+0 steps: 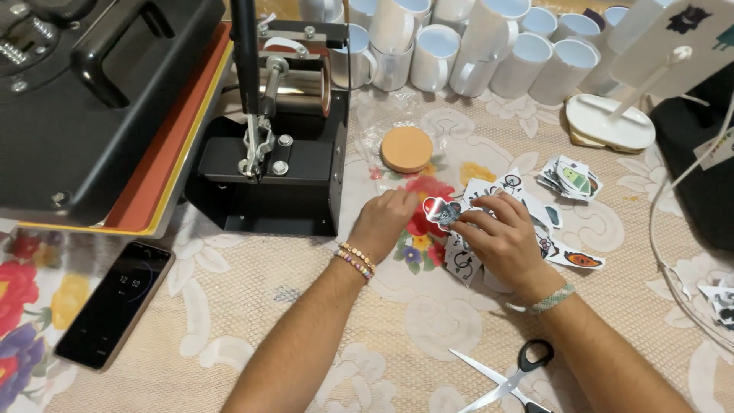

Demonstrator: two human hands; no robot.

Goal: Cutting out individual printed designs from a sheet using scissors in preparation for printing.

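- Lace cloth [252,321] covers the table; mugs [459,46] at 12 o'clock, phone [115,302] at 8, scissors [512,378] at 5.
- Left hand [382,222] and right hand [501,241] together pinch a sticker [442,210], centre.
- Sticker pile [527,222] lies under the right hand.

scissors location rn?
Head view, bottom right: the scissors lie open on the lace tablecloth, just below the right forearm, near the frame's lower edge.

glossy paper stickers [489,206], lace cloth table cover [428,321], glazed ceramic mugs [489,53]
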